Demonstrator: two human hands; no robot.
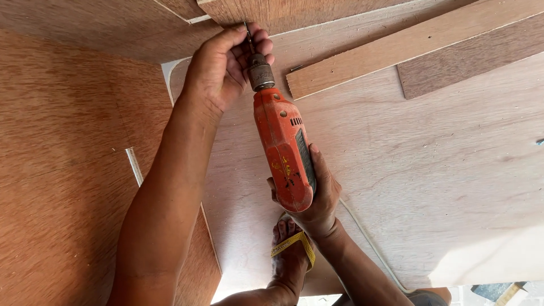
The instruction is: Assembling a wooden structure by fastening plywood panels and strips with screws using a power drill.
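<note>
In the head view, an orange electric drill (281,148) is lying nose-up across the middle of the picture, pointing toward the top edge. Its plastic body is scuffed and dusty, showing a row of small vent slots near the front, a dark strip running down its right side and faded yellow markings near the rear. A grey metal chuck (260,72) is sitting at the front, and a thin bit (248,35) is sticking out of it toward the edge of a reddish plywood board (266,11) at the top.

The right hand (317,195) is gripping the rear of the drill, its fingers closed tight around the handle end. The left hand (224,68) is curling around the chuck and bit, with thumb and fingers pinching together at the bit just above the chuck.

The drill is hovering over a large pale plywood sheet (430,181) that is covering the floor. A darker reddish sheet (62,170) is lying to the left, overlapping it. Two wood strips are resting at the upper right: a light strip (408,45) and a darker brown strip (470,59) just beside it. A white cord (368,241) is trailing from under the right wrist toward the bottom edge. A bare foot in a sandal with a yellow strap (294,243) is showing below the drill.
</note>
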